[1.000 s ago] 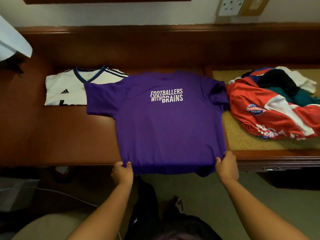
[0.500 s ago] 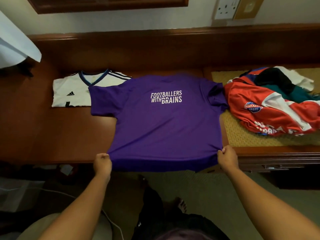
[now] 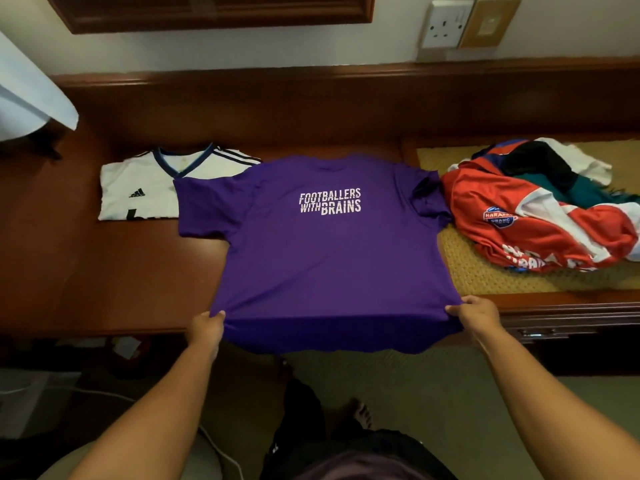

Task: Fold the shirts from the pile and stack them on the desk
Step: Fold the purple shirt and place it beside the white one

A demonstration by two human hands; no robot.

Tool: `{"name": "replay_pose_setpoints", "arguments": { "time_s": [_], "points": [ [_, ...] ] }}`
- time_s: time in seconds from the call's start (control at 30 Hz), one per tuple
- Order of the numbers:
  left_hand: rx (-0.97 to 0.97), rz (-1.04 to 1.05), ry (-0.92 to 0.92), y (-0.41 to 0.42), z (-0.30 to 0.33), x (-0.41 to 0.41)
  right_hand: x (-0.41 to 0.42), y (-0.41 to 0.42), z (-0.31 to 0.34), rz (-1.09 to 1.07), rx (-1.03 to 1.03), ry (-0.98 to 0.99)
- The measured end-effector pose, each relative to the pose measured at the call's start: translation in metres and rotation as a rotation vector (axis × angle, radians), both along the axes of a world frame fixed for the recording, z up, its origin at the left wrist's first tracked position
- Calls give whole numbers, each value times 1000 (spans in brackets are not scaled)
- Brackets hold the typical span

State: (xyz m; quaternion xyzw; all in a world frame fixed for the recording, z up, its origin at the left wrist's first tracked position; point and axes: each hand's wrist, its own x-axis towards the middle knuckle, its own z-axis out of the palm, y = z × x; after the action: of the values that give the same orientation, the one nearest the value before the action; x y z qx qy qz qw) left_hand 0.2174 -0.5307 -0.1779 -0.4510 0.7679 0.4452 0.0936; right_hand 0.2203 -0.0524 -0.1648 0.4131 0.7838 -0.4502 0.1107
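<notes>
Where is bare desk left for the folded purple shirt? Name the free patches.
Bare desk lies in front of the white jersey, left of the purple shirt. The woven mat has a strip before the shirt pile; the right is crowded.

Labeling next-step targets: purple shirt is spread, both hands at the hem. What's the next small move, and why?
Probably fold one side inward. The purple shirt lies flat, print up, its hem pinched by the left hand and right hand and hanging off the desk.

Purple tee (image 3: 325,258) w/ white lettering; folded white jersey (image 3: 145,192) w/ navy collar, black stripes; red/white/teal pile (image 3: 540,216); reddish-brown worktop (image 3: 104,271).
</notes>
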Motion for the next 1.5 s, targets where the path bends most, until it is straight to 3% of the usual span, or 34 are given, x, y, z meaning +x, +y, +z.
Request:
{"name": "replay_pose_setpoints", "arguments": {
  "time_s": [0.17, 0.37, 0.57, 0.8, 1.17, 1.5],
  "points": [
    [-293, -334, -161, -9, 3, 7, 2, 1, 1, 121, 165, -75],
    [-555, -769, -25, 25, 3, 15, 11, -43, -7, 476, 412, 31],
    [-568, -1130, -177, 60, -2, 17, 6, -90, -17, 765, 364, 36],
    [-493, -1050, -380, 49, 2, 18, 9, -73, -23, 849, 453, -233],
    [-435, -1031, -187, 67, 21, -11, -23, -89, -5, 802, 306, -15],
    [-398, -960, -8, 48, 32, -97, -113, -161, 20, 857, 332, 87]
  ]
}}
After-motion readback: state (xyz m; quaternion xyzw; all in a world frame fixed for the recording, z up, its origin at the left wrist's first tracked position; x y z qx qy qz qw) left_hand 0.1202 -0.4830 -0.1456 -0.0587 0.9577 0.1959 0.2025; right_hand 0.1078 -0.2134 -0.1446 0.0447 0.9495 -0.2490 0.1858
